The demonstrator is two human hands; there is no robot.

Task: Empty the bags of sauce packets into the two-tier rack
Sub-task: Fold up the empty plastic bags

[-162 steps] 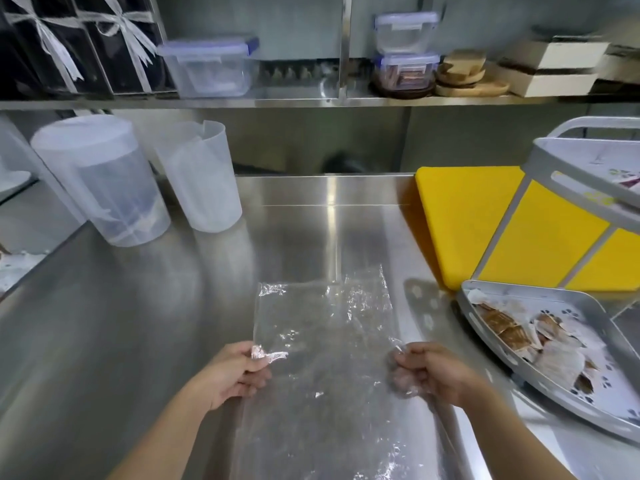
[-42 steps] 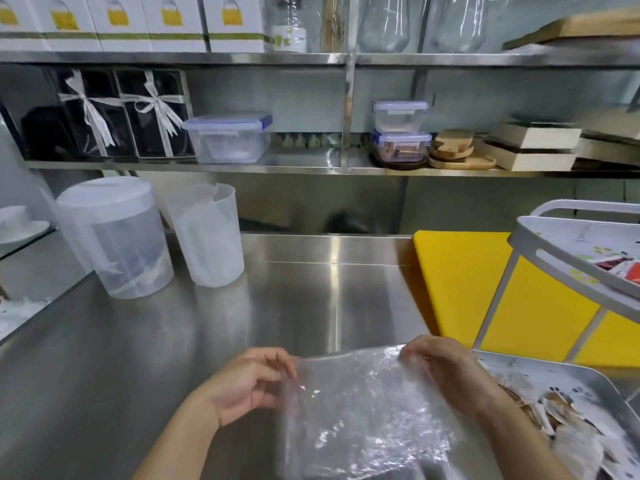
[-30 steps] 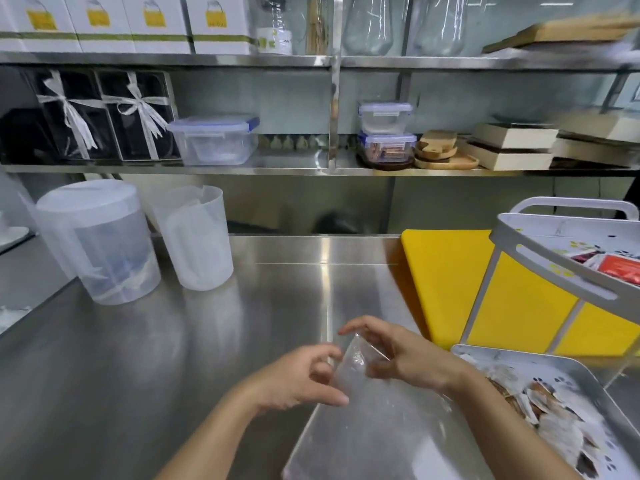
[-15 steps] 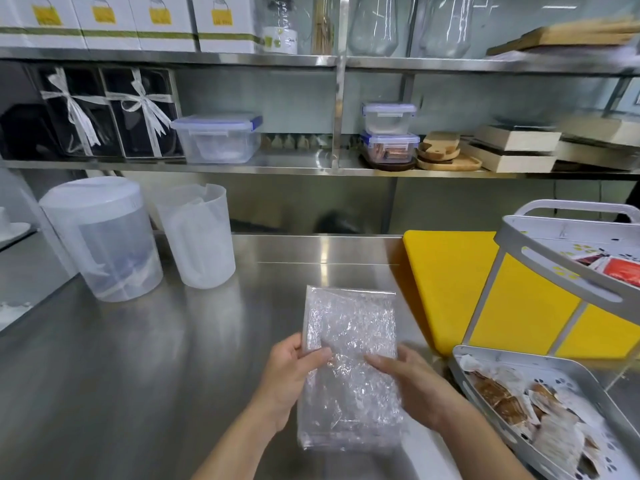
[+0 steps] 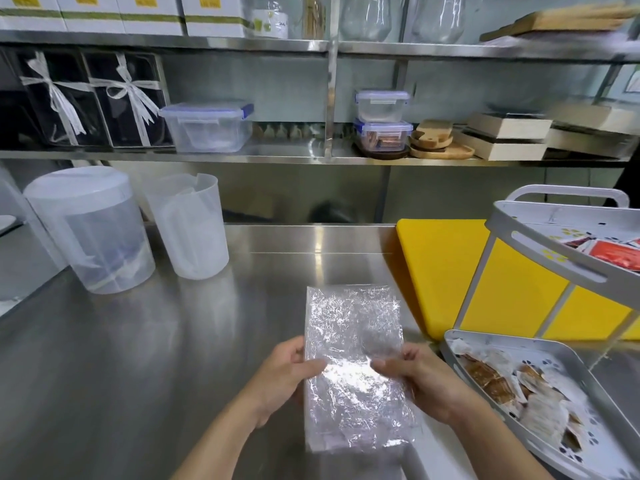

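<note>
We are gripping the folded, crinkled clear plastic bag [image 5: 353,362] in both hands, left hand [image 5: 287,372] and right hand [image 5: 419,382], its long axis running twelve-to-six; the grey two-tier rack [image 5: 540,344] is sitting at three o'clock, nearer our right.

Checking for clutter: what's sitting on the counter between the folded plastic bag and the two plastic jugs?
Nothing: the head view shows bare steel counter between the folded bag and jugs.

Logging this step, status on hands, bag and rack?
Left hand and right hand both grip the folded clear bag, empty. Brown packets in rack's lower tier, red ones up top. Nothing in the way.
</note>
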